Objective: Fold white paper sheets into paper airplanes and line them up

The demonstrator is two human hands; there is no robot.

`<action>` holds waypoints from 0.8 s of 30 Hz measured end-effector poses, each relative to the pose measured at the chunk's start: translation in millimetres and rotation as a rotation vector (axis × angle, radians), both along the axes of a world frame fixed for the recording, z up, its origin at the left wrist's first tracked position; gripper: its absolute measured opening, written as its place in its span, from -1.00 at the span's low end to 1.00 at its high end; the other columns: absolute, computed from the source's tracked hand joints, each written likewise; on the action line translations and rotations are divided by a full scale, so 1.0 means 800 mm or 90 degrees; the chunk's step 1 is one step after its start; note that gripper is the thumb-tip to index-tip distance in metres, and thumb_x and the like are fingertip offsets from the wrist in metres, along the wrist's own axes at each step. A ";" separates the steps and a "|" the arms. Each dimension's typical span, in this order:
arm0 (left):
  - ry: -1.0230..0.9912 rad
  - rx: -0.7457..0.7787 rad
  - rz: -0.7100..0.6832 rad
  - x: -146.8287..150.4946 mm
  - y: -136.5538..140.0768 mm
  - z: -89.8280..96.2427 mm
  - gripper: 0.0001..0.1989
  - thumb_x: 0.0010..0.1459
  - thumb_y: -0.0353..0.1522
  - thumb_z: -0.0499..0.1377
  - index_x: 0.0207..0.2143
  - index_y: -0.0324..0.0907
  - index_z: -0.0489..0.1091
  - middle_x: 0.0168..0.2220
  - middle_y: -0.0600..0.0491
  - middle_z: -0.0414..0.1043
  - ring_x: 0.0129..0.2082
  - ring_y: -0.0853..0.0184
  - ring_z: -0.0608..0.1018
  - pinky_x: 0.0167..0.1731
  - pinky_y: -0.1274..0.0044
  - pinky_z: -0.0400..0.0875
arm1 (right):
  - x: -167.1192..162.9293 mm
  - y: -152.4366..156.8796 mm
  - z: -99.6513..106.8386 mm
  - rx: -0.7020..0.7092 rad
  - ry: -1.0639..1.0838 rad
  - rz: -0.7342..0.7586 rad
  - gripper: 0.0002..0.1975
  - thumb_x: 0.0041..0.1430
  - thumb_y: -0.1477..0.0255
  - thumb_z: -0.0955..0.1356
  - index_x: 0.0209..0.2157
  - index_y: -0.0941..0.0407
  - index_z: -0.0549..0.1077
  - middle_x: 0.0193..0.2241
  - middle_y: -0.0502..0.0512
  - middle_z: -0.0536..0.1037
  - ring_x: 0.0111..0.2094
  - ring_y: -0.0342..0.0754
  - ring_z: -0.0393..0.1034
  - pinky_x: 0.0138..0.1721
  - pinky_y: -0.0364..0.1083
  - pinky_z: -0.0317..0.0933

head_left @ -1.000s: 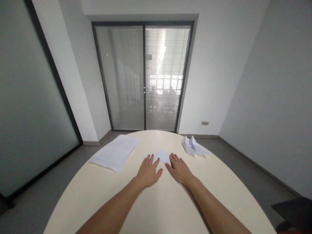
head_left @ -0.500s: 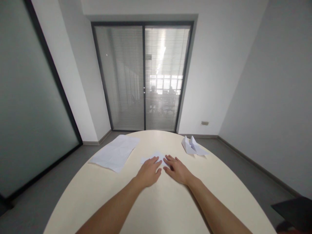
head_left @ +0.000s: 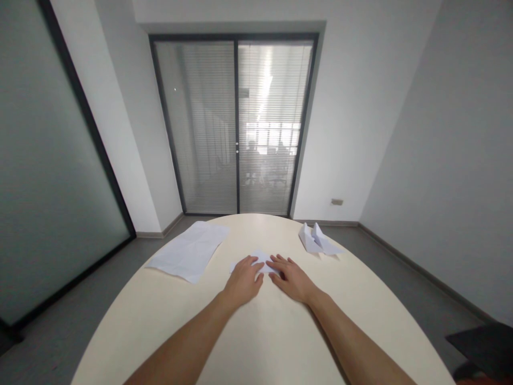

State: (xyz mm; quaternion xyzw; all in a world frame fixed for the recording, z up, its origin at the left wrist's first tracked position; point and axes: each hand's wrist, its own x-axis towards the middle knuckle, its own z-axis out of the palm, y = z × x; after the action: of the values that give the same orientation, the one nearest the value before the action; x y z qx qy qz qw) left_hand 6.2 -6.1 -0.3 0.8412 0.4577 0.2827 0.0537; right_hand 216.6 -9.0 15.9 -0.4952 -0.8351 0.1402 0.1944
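Two bare forearms [head_left: 184, 337] stretched across a round, cream-coloured tabletop [head_left: 260, 342] from the near side, converging toward its middle. Left hand [head_left: 241, 282] palm down, uncurled and flattened, fingers angled forward and a little to the right, thumb held apart from the forefinger and pointed forward. Right hand [head_left: 295, 282] nearly its mirror: palm down, fingers extended and slightly fanned, aimed forward and to the left, thumb stretched inward with a gap below the forefinger. Beneath the fingers of both hands, a small, folded piece of white paper [head_left: 260, 254], flat on the tabletop, with a peak showing beyond the fingertips and a corner poking out to the left of the left hand; much of the rest hidden from view. Fingertips of the two hands close together over the paper, with only a narrow strip of white between. Farther off to the left, near the tabletop's edge, a large, creased sheet of white paper [head_left: 190, 251], spread out. To the right, beyond the right hand and well apart from it, a folded white paper shape [head_left: 315, 241] with two upright points.
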 end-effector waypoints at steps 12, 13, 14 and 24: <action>0.008 -0.022 0.014 0.000 0.002 0.007 -0.65 0.29 -0.35 0.05 0.05 -0.16 0.48 0.09 -0.09 0.45 0.11 0.17 0.45 0.19 0.33 0.28 | 0.001 0.002 -0.002 0.015 0.014 0.007 -0.51 0.30 0.25 0.26 0.23 0.05 0.35 0.28 0.25 0.26 0.33 0.15 0.06 0.31 0.25 -0.13; 0.007 -0.019 0.014 0.000 0.002 0.007 -0.65 0.30 -0.36 0.05 0.05 -0.16 0.48 0.08 -0.09 0.46 0.11 0.17 0.45 0.18 0.33 0.29 | 0.001 0.002 -0.003 0.017 0.014 0.006 -0.51 0.30 0.25 0.26 0.22 0.05 0.35 0.28 0.24 0.26 0.33 0.15 0.06 0.31 0.25 -0.12; 0.007 -0.016 0.013 0.000 0.002 0.007 -0.65 0.30 -0.36 0.04 0.05 -0.16 0.48 0.08 -0.09 0.46 0.10 0.17 0.45 0.17 0.33 0.30 | 0.001 0.002 -0.003 0.018 0.013 0.006 -0.51 0.30 0.25 0.26 0.22 0.05 0.35 0.27 0.24 0.26 0.33 0.15 0.06 0.31 0.25 -0.12; 0.026 0.003 0.010 0.004 -0.001 0.013 -0.66 0.34 -0.39 0.01 0.04 -0.13 0.49 0.07 -0.08 0.48 0.10 0.14 0.47 0.15 0.29 0.34 | 0.001 0.003 -0.004 0.045 0.016 0.014 -0.54 0.30 0.30 0.26 0.20 0.07 0.38 0.24 0.26 0.31 0.30 0.14 0.14 0.29 0.23 -0.02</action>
State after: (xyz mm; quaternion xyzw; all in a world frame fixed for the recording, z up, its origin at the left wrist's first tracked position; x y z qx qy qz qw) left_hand 9.1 -7.3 9.8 0.8432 0.4649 0.2670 0.0402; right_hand 217.1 -6.7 12.4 -0.4766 -0.8425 0.1190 0.2211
